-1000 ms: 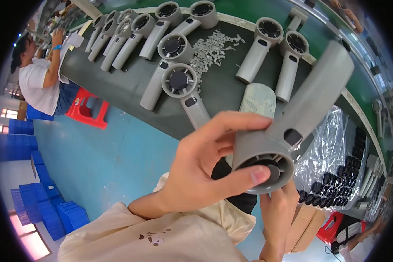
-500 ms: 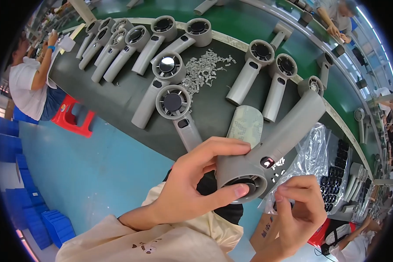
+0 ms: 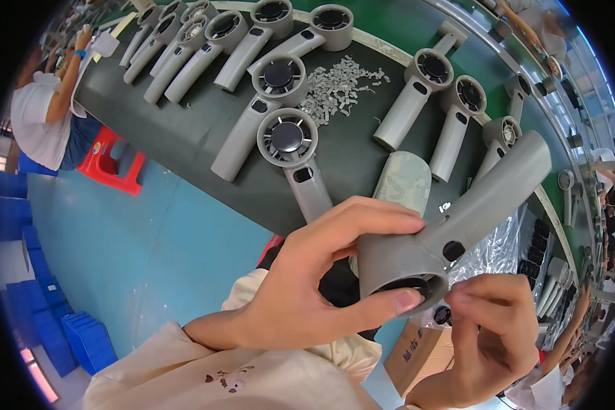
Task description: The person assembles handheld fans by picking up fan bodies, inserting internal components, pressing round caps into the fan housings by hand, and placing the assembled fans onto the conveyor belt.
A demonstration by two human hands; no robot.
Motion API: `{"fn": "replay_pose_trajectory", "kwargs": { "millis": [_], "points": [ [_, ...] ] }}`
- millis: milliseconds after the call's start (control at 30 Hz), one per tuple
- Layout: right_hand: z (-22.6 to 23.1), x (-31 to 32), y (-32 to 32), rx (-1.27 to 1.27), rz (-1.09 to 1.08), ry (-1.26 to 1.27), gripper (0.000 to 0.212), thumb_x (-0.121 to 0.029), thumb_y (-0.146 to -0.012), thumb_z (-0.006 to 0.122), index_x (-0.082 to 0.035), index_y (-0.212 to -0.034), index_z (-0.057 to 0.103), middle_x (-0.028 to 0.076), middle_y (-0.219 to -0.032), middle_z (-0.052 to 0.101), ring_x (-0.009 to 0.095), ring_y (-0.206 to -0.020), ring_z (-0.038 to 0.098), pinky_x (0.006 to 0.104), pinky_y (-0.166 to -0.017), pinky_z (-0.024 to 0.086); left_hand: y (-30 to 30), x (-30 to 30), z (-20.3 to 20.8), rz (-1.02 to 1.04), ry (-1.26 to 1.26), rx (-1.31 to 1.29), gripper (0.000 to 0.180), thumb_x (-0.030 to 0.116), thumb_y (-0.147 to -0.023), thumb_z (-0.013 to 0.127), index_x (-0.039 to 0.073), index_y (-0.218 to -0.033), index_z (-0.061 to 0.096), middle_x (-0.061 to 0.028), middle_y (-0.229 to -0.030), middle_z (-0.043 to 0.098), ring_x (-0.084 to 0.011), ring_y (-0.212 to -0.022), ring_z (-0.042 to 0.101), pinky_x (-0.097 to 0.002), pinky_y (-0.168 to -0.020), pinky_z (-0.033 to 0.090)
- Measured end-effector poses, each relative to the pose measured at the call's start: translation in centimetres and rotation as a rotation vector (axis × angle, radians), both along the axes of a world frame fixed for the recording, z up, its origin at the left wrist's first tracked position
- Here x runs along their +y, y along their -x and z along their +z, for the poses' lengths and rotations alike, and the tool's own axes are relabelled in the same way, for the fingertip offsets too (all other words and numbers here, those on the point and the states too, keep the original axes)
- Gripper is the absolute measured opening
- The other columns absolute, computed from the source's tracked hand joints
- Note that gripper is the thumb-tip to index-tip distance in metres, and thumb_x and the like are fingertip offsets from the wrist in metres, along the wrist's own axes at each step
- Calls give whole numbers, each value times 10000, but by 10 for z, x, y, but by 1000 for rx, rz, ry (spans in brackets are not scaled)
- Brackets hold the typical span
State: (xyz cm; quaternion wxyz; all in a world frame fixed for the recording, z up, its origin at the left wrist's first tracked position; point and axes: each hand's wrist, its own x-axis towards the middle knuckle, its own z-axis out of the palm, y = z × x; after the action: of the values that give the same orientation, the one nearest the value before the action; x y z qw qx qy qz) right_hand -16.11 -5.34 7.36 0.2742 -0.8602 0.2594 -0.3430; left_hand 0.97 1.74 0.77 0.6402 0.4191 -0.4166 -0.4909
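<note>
A grey handheld fan [image 3: 488,195] is tilted in front of me, its handle rising to the upper right. My left hand [image 3: 301,287] is wrapped round the fan's round head, with the thumb over the open face and the fingers on top. Close by the head's right rim, my right hand [image 3: 495,335] has thumb and fingertips pinched together; anything between them is too small to make out. Behind the held fan lies a pale rounded panel [image 3: 403,181]. Another fan [image 3: 287,140] rests on the dark table beyond my left hand.
A heap of small grey pieces [image 3: 338,89] lies mid-table, among several fans [image 3: 229,31]. Right of me are a clear plastic bag [image 3: 495,239], black parts [image 3: 536,253] and a cardboard box [image 3: 424,352]. A person [image 3: 44,116] sits left near a red stool [image 3: 113,164]. A green conveyor runs behind.
The held fan and both hands have shifted right in view, and the pinched right fingers are nearer the fan's rim. The table scene has slid up and partly right.
</note>
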Motion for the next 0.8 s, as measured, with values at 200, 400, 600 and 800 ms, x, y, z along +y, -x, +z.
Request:
{"fn": "replay_pose_trajectory", "kwargs": {
  "millis": [200,400,600,800],
  "points": [
    [11,7,-10,62,-101,4,262,175,-603,638,62,-835,687,156,-799,597,206,-681,585,235,-603,453,-2,2,1,12,26,-83,535,21,-733,719,-4,-1224,507,-197,-1270,482,-257,-1149,518,-361,-933,432],
    [-1,11,-12,-88,-164,-59,213,177,-700,646,75,-888,652,160,-830,617,170,-682,578,220,-617,457,4,1,-1,53,43,-146,562,0,-718,728,-15,-1230,497,-210,-1267,474,-261,-1147,511,-361,-919,447],
    [-13,25,-20,-135,-247,-190,183,143,-734,671,71,-899,639,153,-837,625,160,-713,581,219,-630,463,10,-1,-11,178,157,-259,588,14,-719,746,-46,-1233,465,-266,-1275,435,-279,-1132,515,-355,-891,476],
    [-21,15,-22,-55,-202,-10,235,138,-666,693,32,-873,658,131,-805,611,181,-641,576,228,-558,452,8,-2,-13,209,186,-277,595,15,-716,751,-50,-1232,462,-280,-1274,429,-277,-1125,520,-346,-868,495]
  ]
}}
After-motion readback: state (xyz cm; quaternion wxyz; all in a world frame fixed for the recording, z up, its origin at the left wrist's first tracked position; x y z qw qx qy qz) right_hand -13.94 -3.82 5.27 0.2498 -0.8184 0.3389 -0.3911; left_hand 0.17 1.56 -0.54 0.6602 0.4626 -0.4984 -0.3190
